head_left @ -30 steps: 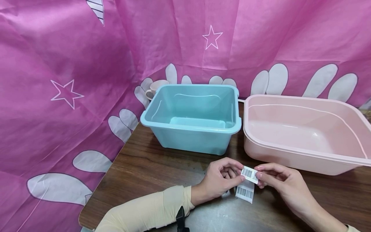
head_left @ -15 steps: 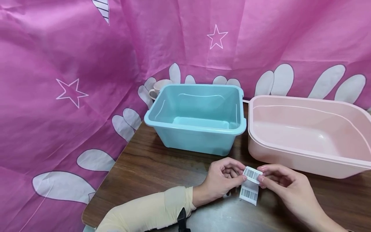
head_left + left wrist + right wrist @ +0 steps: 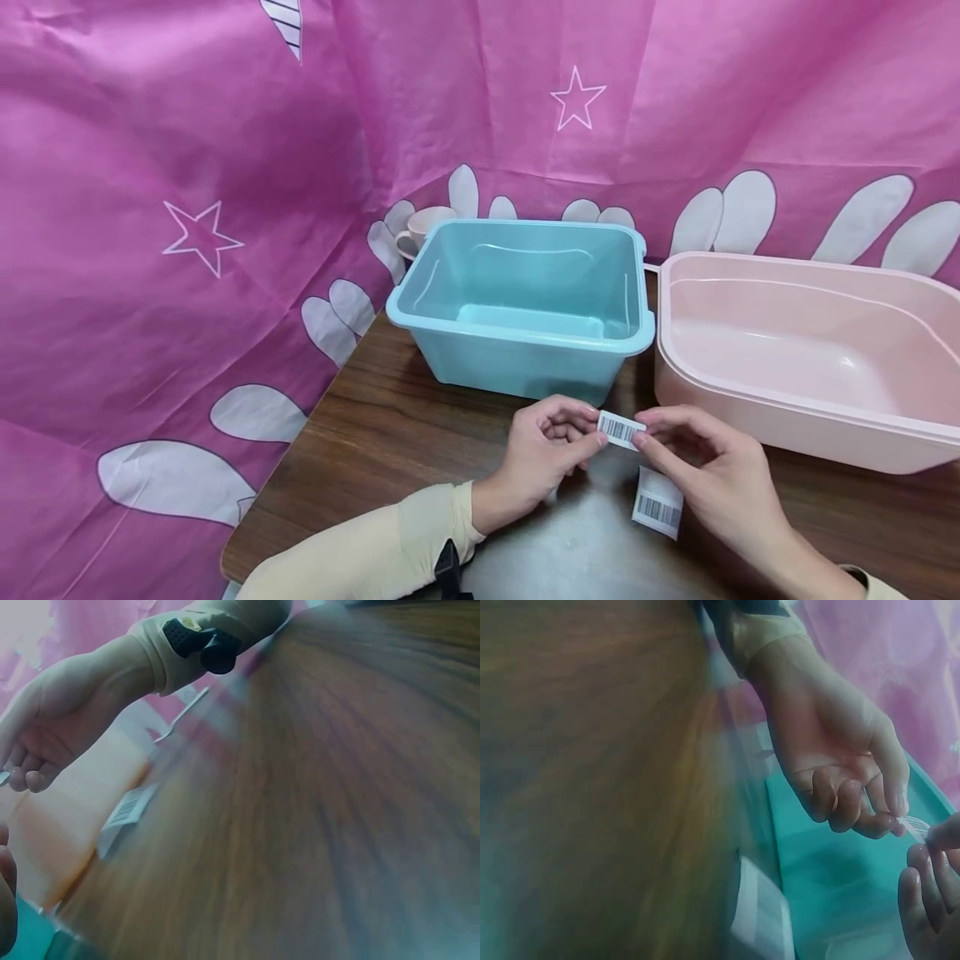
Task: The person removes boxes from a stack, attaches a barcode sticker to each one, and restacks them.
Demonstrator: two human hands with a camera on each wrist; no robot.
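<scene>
Wooden table: barcode label just shifted left, clear of sticker strip toward front edge.
Left hand and right hand pinched its ends, fingers curled; label seemed detached.

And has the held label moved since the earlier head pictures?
Yes: judged against the blue bin in the head view, the held label has shifted left and slightly up, towards it.
</scene>
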